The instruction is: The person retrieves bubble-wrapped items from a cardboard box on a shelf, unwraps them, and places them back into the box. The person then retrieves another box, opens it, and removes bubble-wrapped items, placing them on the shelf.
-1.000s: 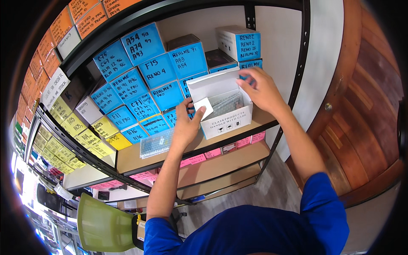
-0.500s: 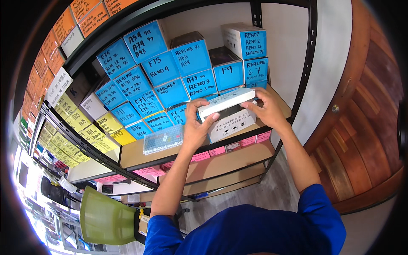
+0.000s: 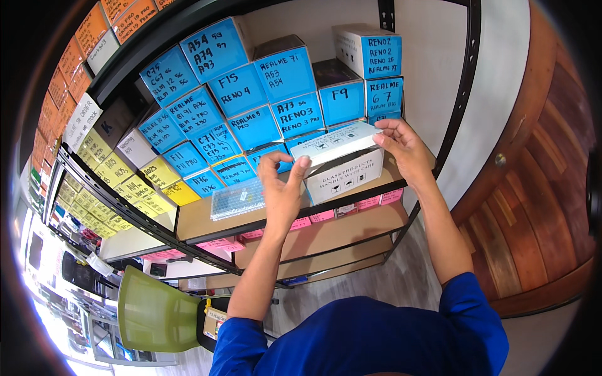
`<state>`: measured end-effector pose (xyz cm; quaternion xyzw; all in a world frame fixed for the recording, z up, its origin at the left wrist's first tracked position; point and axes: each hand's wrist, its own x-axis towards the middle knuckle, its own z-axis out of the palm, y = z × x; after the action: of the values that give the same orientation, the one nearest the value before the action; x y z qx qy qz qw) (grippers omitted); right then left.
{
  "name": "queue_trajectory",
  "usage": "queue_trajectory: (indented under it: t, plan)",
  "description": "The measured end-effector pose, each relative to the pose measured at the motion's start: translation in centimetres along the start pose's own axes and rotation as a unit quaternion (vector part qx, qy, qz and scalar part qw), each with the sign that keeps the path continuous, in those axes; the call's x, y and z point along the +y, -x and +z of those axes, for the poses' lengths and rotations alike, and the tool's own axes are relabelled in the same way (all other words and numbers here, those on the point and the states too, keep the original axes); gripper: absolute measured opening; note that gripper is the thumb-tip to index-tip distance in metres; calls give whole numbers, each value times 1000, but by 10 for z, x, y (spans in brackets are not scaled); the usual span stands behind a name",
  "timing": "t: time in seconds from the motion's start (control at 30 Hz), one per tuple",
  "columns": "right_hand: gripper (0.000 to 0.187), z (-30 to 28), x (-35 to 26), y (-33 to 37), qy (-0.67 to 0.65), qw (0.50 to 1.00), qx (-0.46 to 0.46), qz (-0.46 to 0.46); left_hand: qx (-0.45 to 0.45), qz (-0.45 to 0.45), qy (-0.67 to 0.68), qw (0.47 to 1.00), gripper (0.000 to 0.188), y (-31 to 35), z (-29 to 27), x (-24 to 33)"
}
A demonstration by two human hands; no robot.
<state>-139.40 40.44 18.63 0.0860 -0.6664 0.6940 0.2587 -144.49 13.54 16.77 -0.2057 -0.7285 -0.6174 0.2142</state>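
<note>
Though its lid (image 3: 338, 139) gapes slightly, what the white box (image 3: 348, 179) holds is hidden.

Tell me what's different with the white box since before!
The lid swung down from standing open and nearly covers the white box. The left-hand grip went from a small white flap to the lid's left end; the right-hand grip stayed at its right end. The bubble-wrapped pack and blue-labelled boxes stayed put.

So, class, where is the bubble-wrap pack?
In the head view, the bubble-wrap pack lies on the shelf, just left of the left hand, before blue boxes.
</note>
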Motion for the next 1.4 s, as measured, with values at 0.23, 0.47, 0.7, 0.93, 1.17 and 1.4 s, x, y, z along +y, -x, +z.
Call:
queue_trajectory:
  t: [0.23, 0.47, 0.7, 0.93, 1.17, 1.4]
  plan:
    - [28, -1, -3, -2, 4, 1000, -11, 18, -16, 6, -39, 999, 35, 7, 1, 18]
    - [30, 4, -20, -5, 40, 995, -80, 47, -13, 15, -22, 1000, 38, 7, 8, 19]
    - [32, 5, -12, -4, 107, 992, -64, 17, -1, 90, -38, 995, 33, 10, 13, 12]
    - [27, 8, -3, 4, 165, 985, -24, -31, 3, 110, -29, 993, 23, 15, 13, 1]
    - [22, 3, 11, -2, 148, 987, -33, -57, 26, 60, 78, 995, 25, 16, 14, -3]
    - [19, 0, 9, -2, 166, 983, -30, -75, 4, 80, 40, 996, 26, 13, 11, -6]
